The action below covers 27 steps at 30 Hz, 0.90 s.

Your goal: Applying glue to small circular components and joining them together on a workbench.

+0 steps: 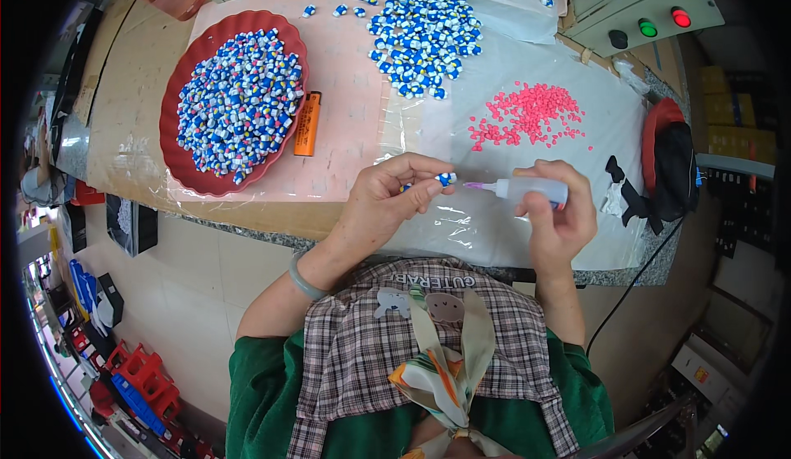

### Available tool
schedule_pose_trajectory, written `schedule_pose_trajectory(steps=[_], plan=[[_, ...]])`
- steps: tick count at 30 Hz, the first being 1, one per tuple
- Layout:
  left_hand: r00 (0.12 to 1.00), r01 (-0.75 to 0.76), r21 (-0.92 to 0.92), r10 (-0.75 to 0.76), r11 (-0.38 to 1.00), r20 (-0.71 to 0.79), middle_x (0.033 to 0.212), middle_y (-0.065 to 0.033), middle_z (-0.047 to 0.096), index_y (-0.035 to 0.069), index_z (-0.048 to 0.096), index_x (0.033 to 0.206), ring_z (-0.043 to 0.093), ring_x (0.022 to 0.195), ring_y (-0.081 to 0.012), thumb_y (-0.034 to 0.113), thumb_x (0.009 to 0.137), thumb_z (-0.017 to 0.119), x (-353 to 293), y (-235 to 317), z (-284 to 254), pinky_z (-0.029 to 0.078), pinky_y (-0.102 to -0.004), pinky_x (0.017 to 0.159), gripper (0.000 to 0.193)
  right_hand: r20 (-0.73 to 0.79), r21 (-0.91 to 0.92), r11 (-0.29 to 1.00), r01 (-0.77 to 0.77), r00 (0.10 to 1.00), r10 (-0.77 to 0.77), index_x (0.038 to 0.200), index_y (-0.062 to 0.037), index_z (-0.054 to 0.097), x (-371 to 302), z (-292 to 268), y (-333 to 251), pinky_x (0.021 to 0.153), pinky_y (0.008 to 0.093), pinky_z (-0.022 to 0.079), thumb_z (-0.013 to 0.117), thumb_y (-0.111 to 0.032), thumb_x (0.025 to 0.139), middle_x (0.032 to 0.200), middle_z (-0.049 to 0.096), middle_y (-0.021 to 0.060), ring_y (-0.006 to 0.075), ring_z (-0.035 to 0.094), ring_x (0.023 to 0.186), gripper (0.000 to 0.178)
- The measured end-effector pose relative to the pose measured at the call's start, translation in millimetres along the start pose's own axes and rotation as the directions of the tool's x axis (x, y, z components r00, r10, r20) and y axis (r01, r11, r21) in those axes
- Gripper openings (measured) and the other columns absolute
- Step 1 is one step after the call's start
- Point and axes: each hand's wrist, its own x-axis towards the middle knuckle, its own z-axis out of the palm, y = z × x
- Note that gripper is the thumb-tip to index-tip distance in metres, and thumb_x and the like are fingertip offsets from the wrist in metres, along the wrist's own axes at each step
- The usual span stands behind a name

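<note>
Between the thumb and fingertips of my left hand (386,197) is a small blue and white figure (446,180); a bit more blue shows among the curled fingers. My right hand (560,208) is closed around a translucent squeeze bottle (527,189), held on its side. Its thin nozzle (480,185) points left at the figure, with a short gap between them. Beyond my right hand lies a scattered heap of tiny pink pieces (531,113). Farther off, a large pile of blue and white figures (428,35) covers the sheet.
A red scalloped tray (169,129) full of similar figures stands at the left, an orange box-like object (307,124) beside it. At the back right is a metal control box (643,14) with lit buttons. Something black (674,170) and a cable (634,282) are at the right edge.
</note>
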Motion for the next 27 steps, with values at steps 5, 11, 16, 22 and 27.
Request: schedule_pose_trajectory(steps=[5, 11, 16, 22, 27], plan=[[0.996, 0.060, -0.054, -0.064, 0.997, -0.066, 0.094, -0.0062, 0.070, 0.004, 0.063, 0.114, 0.048, 0.065, -0.0024, 0.011, 0.093, 0.062, -1.6, -5.0, -7.9, 0.040, -0.0169, 0.057, 0.022, 0.067, 0.557, 0.756, -0.344, 0.926, 0.372, 0.113, -0.0020, 0.050, 11.3, -8.5, 18.5, 0.049, 0.0209, 0.042, 0.068, -0.010, 0.086, 0.095, 0.060, 0.0107, 0.0154, 0.058, 0.064, 0.033], [0.994, 0.068, -0.071, -0.074, 0.995, -0.078, 0.093, -0.0067, 0.070, 0.004, 0.063, 0.114, 0.047, 0.065, -0.0033, 0.009, 0.093, 0.061, -3.8, -8.7, -11.1, 0.038, -0.0179, 0.057, 0.022, 0.195, 0.429, 0.664, -0.612, 0.781, 0.594, 0.109, -0.0038, 0.054, 7.4, -6.1, 36.9, 0.063, 0.0241, 0.047, 0.069, 0.001, 0.079, 0.090, 0.058, 0.0045, 0.0140, 0.059, 0.073, 0.034], [0.994, 0.081, -0.062, -0.085, 0.995, -0.062, 0.096, -0.0055, 0.070, 0.003, 0.062, 0.115, 0.048, 0.067, -0.0022, 0.011, 0.094, 0.060, -6.2, -8.5, -12.3, 0.040, -0.0171, 0.058, 0.022, 0.063, -0.211, 0.927, -0.311, 0.942, 0.330, 0.098, -0.0027, 0.060, 17.5, 13.6, 39.6, 0.066, 0.0282, 0.048, 0.072, 0.001, 0.076, 0.084, 0.061, 0.0063, 0.0173, 0.061, 0.075, 0.025], [0.997, 0.046, -0.036, -0.048, 0.998, -0.065, 0.094, -0.0053, 0.070, 0.004, 0.063, 0.114, 0.047, 0.065, -0.0020, 0.011, 0.094, 0.061, -6.5, -7.6, -11.0, 0.039, -0.0172, 0.058, 0.021, 0.087, -0.483, 0.870, -0.103, 0.983, 0.165, 0.090, -0.0005, 0.066, 20.3, 29.3, 39.8, 0.070, 0.0327, 0.050, 0.074, -0.001, 0.073, 0.084, 0.061, 0.0102, 0.0248, 0.063, 0.078, 0.019], [0.998, 0.037, -0.047, -0.040, 0.998, -0.053, 0.094, -0.0053, 0.070, 0.004, 0.063, 0.114, 0.047, 0.065, -0.0019, 0.012, 0.094, 0.061, -6.8, -9.3, -12.9, 0.040, -0.0171, 0.057, 0.022, 0.139, -0.519, 0.854, -0.043, 0.981, 0.134, 0.093, -0.0009, 0.067, 23.7, 30.2, 38.3, 0.069, 0.0345, 0.050, 0.072, 0.000, 0.073, 0.086, 0.061, 0.0110, 0.0271, 0.063, 0.078, 0.020]])
